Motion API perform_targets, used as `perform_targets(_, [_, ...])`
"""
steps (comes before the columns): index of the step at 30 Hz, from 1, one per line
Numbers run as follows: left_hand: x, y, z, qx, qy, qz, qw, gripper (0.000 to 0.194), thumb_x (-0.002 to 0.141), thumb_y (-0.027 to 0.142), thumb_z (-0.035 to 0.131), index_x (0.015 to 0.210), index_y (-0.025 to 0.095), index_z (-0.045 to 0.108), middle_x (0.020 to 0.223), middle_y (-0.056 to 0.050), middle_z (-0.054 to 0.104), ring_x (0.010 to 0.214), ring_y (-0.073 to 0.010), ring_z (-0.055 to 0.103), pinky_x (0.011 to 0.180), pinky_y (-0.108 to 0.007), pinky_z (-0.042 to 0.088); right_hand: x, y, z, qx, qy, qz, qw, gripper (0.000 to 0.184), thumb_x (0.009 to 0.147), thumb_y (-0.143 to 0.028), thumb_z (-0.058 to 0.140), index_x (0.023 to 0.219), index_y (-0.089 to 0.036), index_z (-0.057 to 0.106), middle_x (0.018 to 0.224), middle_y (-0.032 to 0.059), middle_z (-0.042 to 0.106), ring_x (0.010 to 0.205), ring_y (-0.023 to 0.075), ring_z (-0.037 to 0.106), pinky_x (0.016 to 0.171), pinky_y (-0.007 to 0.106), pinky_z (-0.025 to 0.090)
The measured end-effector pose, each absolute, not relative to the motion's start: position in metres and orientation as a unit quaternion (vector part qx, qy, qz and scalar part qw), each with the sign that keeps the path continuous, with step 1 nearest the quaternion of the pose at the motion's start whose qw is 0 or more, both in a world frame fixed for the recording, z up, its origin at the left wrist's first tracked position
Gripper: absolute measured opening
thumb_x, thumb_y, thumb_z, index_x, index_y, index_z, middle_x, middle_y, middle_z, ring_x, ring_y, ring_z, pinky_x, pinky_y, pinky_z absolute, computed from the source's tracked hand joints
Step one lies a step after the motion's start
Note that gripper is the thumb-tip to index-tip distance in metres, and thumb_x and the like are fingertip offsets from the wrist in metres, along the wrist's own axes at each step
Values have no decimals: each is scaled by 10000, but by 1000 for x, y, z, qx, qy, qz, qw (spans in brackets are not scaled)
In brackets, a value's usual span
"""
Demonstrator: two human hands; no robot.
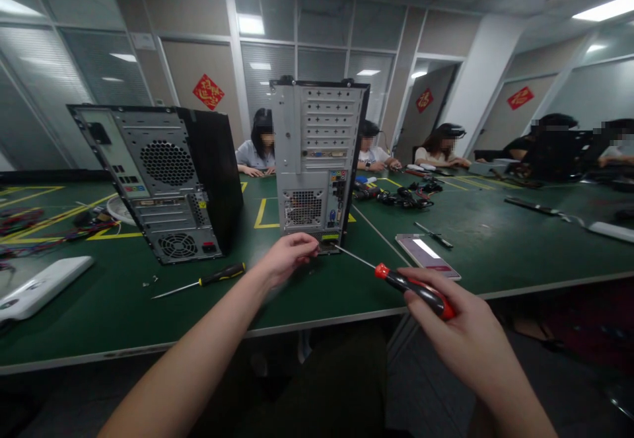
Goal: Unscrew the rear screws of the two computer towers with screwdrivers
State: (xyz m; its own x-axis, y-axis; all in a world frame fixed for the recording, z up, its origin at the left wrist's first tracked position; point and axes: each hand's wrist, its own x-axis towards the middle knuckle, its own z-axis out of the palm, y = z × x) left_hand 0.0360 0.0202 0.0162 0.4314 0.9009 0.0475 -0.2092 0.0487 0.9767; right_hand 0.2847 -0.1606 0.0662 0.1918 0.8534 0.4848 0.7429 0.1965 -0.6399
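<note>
A grey-backed computer tower point(292, 127) stands upright on the green table in front of me, its rear panel facing me. My right hand point(460, 322) grips a red-and-black screwdriver point(409, 286). The thin shaft points left, and its tip is at the tower's lower rear edge; whether it sits in a screw is too small to tell. Beside that tip, at the bottom of the rear panel, my left hand point(292, 257) has its fingers curled together. What they hold, if anything, cannot be made out.
A second tower point(212, 167) stands to the left, with a yellow-and-black screwdriver point(212, 276) and small metal bits point(151, 281) before it. Right of my tower lie a phone point(428, 257), a thin tool point(434, 235) and black cables point(409, 197). Several people sit across the table.
</note>
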Motion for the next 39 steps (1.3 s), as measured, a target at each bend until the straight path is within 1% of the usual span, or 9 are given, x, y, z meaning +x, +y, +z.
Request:
perform_targets(3, [35, 18, 20, 501, 286, 427, 696, 217, 798, 296, 826, 888, 148, 697, 885, -38, 714, 760, -81, 636, 679, -181, 472, 278, -159, 67, -616, -652, 69, 436, 321, 859, -395, 594, 1077, -229, 760, 867, 35, 753, 677, 189, 681, 638, 295, 528])
perform_targets(8, [33, 15, 25, 473, 251, 415, 735, 83, 880, 192, 744, 899, 136, 685, 875, -43, 726, 772, -70, 675, 738, -166, 531, 272, -156, 66, -606, -663, 64, 435, 312, 875, -386, 591, 1090, -234, 758, 951, 48, 770, 771, 208, 709, 716, 315, 550])
perform_targets(10, [33, 14, 26, 463, 250, 413, 743, 54, 894, 167, 723, 893, 132, 682, 862, -45, 729, 753, -69, 683, 739, -166, 548, 271, -156, 65, -602, -665, 59, 437, 308, 876, -379, 588, 1086, -234, 759, 970, 52, 773, 792, 213, 714, 728, 317, 553])
perform_targets(13, [33, 13, 27, 450, 246, 416, 751, 26, 903, 132, 700, 889, 126, 680, 859, -52, 735, 753, -75, 701, 747, -166, 567, 271, -157, 67, -604, -663, 57, 437, 307, 871, -385, 595, 1080, -237, 764, 952, 49, 772, 773, 210, 710, 711, 311, 553])
perform_targets(16, [34, 12, 28, 440, 244, 422, 755, 37, 909, 105, 681, 876, 121, 675, 844, -56, 736, 749, -78, 712, 740, -159, 575, 271, -158, 67, -603, -663, 60, 439, 320, 866, -395, 600, 1092, -238, 763, 960, 50, 772, 776, 210, 708, 708, 310, 551])
perform_targets(20, [34, 12, 28, 436, 242, 423, 757, 34, 904, 95, 684, 878, 115, 675, 840, -61, 739, 740, -81, 717, 728, -154, 581, 272, -157, 66, -601, -665, 60, 440, 325, 871, -401, 598, 1101, -239, 760, 981, 52, 769, 792, 212, 709, 725, 319, 550])
perform_targets(30, [33, 12, 29, 430, 244, 419, 762, 28, 902, 114, 699, 891, 117, 673, 848, -63, 742, 723, -77, 719, 715, -152, 587, 270, -158, 67, -601, -667, 53, 438, 307, 876, -401, 603, 1086, -243, 761, 919, 45, 769, 734, 207, 702, 696, 316, 552])
perform_targets(39, [33, 12, 31, 427, 252, 419, 761, 22, 912, 109, 678, 891, 111, 683, 844, -74, 751, 720, -83, 717, 711, -161, 587, 269, -158, 66, -596, -671, 36, 439, 307, 868, -388, 608, 1095, -246, 758, 941, 42, 775, 760, 214, 716, 711, 319, 560])
